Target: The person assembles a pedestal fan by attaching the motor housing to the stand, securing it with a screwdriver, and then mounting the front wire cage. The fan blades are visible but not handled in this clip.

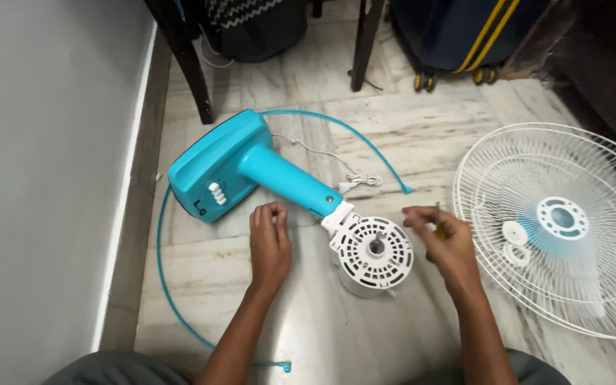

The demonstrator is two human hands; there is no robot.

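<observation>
A turquoise fan body (226, 171) lies on the marble floor, its neck running down-right to a white round motor housing (375, 249) with a shaft in the middle. My left hand (269, 242) rests just left of the housing, its fingertips pinched near the neck; what it pinches is too small to see. My right hand (442, 239) hovers right of the housing, fingers closed on a thin yellowish tool (438, 221), likely a screwdriver.
A white wire fan grille (586, 299) lies at the right with two white caps (516, 242) on it. A thin turquoise ring (162, 249) loops around the fan body. A white cord (354, 182), dark chair legs (194, 68) and a wheeled suitcase (458, 36) lie beyond. A wall is on the left.
</observation>
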